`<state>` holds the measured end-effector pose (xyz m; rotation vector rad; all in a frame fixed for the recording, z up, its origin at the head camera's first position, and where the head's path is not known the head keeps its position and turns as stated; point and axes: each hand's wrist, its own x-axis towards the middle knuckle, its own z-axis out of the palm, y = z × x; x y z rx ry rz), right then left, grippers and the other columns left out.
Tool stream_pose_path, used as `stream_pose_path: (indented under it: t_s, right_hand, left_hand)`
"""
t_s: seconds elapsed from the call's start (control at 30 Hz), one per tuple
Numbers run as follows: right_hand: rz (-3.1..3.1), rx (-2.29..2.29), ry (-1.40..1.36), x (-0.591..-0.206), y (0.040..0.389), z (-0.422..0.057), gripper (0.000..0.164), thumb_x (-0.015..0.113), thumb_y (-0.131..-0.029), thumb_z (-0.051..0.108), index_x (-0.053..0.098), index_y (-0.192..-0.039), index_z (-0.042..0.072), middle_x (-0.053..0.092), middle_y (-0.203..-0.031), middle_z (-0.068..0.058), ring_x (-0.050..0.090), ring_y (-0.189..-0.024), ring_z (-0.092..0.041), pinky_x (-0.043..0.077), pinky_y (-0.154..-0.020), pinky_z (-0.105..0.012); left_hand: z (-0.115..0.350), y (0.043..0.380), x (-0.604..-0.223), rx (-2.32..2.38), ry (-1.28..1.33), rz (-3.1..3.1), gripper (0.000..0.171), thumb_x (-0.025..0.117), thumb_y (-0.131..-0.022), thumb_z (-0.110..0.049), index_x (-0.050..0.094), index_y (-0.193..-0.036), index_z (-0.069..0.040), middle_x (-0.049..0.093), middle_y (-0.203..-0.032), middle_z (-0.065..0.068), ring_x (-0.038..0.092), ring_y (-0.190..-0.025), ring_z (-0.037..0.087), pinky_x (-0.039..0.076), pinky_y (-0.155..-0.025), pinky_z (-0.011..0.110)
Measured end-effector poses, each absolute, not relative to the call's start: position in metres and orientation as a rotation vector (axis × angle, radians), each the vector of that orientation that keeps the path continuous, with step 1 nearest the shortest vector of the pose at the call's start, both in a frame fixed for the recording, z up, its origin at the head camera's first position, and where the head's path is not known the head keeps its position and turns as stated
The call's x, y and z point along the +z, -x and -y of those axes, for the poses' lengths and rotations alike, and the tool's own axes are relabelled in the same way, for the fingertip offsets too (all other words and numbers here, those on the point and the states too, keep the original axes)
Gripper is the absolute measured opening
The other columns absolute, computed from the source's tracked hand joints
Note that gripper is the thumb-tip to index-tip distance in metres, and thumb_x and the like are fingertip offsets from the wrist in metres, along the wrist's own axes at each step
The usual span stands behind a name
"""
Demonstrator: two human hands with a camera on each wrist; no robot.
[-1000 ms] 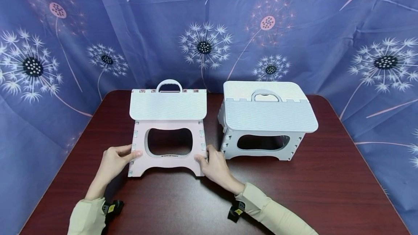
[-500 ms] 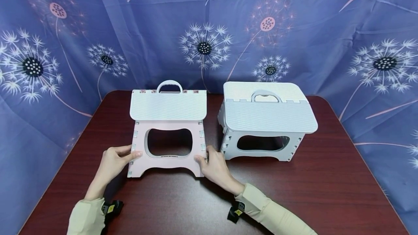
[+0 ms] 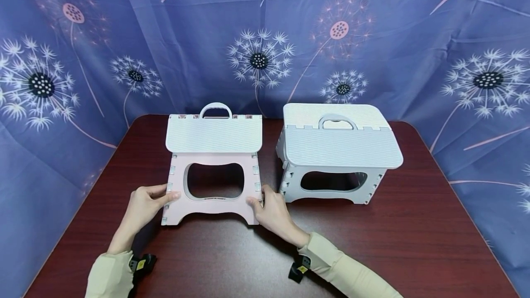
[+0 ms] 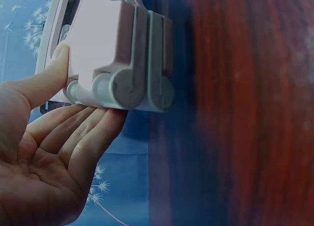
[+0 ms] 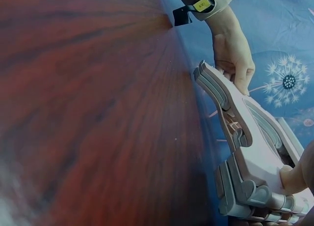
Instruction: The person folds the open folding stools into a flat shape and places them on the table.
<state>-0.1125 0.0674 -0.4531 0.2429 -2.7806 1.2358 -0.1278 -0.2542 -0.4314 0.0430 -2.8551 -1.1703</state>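
A folding step stool (image 3: 213, 205) with a pale pink leg panel and a white ribbed top stands on the left side of the table, its layers folded close together. My left hand (image 3: 142, 208) pinches its left edge, thumb on the front panel and fingers beneath in the left wrist view. On the opposite edge my right hand (image 3: 274, 210) grips the same way, thumb in front. Whether the stool's feet touch the table cannot be told. A second folding stool (image 3: 343, 148), pale grey-blue and white, stands unfolded to the right, apart from my right hand.
Both stools are on a dark reddish-brown table (image 3: 406, 243). A blue cloth (image 3: 198, 36) printed with dandelions hangs behind the table and along its sides. Each stool has a carry handle at the top.
The pink and white stool's top has tilted or sunk very slightly toward me. Both hands keep their hold, and the other stool stays put.
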Motion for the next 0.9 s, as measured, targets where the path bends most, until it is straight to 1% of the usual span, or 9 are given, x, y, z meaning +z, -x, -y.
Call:
stream_pose_path:
  t_s: [0.33,0.9]
  right_hand:
    - [2.786,1.242,-0.238,-0.4530,0.1124,-0.0673,0.026,0.070,-0.087,0.029,0.059,-0.089,0.006,0.067,-0.074,-0.008,0.062,-0.070,-0.021,0.049,-0.062,-0.032]
    - [2.787,1.238,-0.238,-0.4542,0.1120,-0.0673,0.026,0.071,-0.087,0.028,0.059,-0.089,0.005,0.067,-0.074,-0.008,0.062,-0.070,-0.021,0.049,-0.062,-0.033]
  left_hand:
    - [0.2543,0.1278,-0.4328,-1.173,-0.045,2.852,0.049,0.079,-0.079,-0.038,0.071,-0.112,-0.003,0.073,-0.101,0.016,0.054,-0.080,-0.015,0.047,-0.067,0.014]
    - [0.2546,0.1277,-0.4333,-1.150,-0.066,2.865,0.049,0.079,-0.079,-0.038,0.072,-0.112,-0.003,0.073,-0.101,0.016,0.053,-0.081,-0.014,0.046,-0.068,0.014]
